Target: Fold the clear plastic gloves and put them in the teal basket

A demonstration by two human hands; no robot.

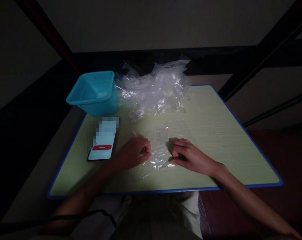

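Observation:
A clear plastic bag (pixel 161 150) lies spread on the table between my hands, its thin film crinkled and shiny near the front. My left hand (pixel 134 152) is closed at the bag's left side, thumb and forefinger meeting in a pinch on the film. On the right side, my right hand (pixel 187 156) rests with curled fingers and the thumb drawn in beside them, gripping the film. Exactly where the fingertips meet the plastic is hard to see. Behind the bag sits a loose heap of clear plastic bags (pixel 158 88).
A blue plastic basin (pixel 98 106) stands at the table's back left corner. In front of it lies a phone (pixel 102 146) with a lit screen, close to my left forearm. The pale table (pixel 231 133) has a blue edge. A dark cable (pixel 91 212) crosses below the left forearm.

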